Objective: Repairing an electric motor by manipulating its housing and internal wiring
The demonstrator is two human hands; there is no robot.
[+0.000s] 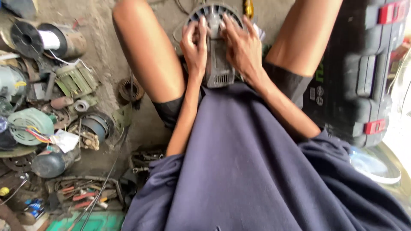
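A grey electric motor housing [217, 64] with a round slotted end lies on the ground between my knees. My left hand [194, 47] presses on its left side, fingers bent over the top rim. On its right side rests my right hand [242, 45], fingers spread across the slotted end. Both hands grip the housing. My dark blue shirt hides the lower part of the view.
At the left lies a heap of motor parts: a wire spool [47, 40], a pale green fan cover [31, 124], copper windings [130, 90], a tray of hand tools [83, 194]. A black tool case with red latches [364, 72] stands at the right.
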